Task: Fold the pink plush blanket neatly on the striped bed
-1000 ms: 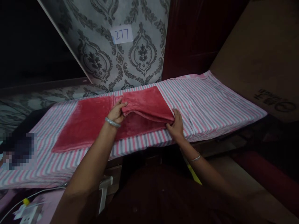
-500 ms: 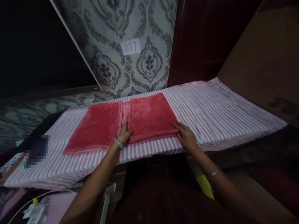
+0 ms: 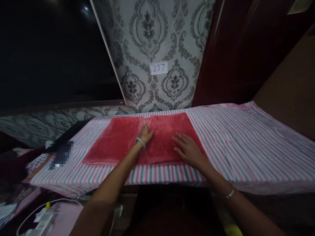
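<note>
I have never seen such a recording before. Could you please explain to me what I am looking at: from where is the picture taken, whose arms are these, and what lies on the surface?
There is no machine here. A person wears one camera on the head, looking forward and down, so the two arms coming in from below are that person's own. The left hand, with a pale bangle on its wrist, lies flat on a red fleecy cloth, near a line where one part seems folded over. The right hand rests flat on that right part, its fingers spread. Neither hand grips anything. The cloth lies on a surface covered by a striped sheet in pink, grey and white. Behind stands a grey patterned panel bearing a paper label that reads 277.
</note>
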`<state>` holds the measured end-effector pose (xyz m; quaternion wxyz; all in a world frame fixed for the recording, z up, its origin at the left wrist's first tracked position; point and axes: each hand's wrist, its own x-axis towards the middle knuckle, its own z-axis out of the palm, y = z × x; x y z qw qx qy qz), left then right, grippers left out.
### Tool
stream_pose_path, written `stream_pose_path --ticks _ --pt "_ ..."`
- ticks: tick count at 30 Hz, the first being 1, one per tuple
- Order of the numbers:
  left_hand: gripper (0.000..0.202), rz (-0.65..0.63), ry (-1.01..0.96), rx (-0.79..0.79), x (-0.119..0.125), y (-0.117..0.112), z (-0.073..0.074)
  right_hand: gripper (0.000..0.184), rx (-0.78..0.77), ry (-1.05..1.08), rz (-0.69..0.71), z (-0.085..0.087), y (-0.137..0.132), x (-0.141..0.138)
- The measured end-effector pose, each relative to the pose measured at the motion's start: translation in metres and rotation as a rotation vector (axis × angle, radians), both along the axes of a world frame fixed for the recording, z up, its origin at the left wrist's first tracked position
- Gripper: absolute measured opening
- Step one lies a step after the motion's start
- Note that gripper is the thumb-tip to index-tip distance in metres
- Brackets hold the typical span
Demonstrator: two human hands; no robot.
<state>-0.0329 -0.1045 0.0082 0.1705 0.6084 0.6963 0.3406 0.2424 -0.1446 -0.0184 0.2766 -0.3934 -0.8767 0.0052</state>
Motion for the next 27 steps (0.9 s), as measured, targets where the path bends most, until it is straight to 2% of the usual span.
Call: stream_pose_path --ticks 3,6,9,12,15,18,21,24,27 --pt "0.063 -0.062 0.326 -0.103 0.019 0.03 0.019 0.052 -0.077 -0.125 -0.035 0.005 0.026 -0.029" --pt "0.06 -0.057 0.39 -0.15 0.041 0.055 0.029 0.054 -0.141 -0.181 -0.11 0.015 0.066 -0.04" --pt "0.061 -0.028 0.427 -0.168 0.057 0.074 0.028 0.054 -0.18 -0.199 -0.22 0.03 0.111 -0.043" --pt "0.066 -0.004 0.494 -0.205 0.059 0.083 0.017 0.055 -0.226 -0.196 -0.357 0.037 0.147 -0.047" --pt "0.071 0.019 0.553 -0.271 0.049 0.086 -0.001 0.057 -0.233 -0.204 -0.416 0.023 0.163 -0.05" --pt "0.076 0.016 0.552 -0.293 0.038 0.09 -0.018 0.058 -0.237 -0.239 -0.426 -0.005 0.166 -0.048" --pt "0.082 0.041 0.531 -0.297 0.034 0.095 -0.027 0.059 -0.24 -0.244 -0.438 -0.027 0.168 -0.044" --pt "0.087 0.076 0.506 -0.312 0.035 0.1 -0.029 0.06 -0.26 -0.24 -0.442 -0.033 0.173 -0.042" --pt "0.087 0.056 0.488 -0.324 0.035 0.1 -0.028 0.06 -0.282 -0.244 -0.449 -0.029 0.174 -0.042"
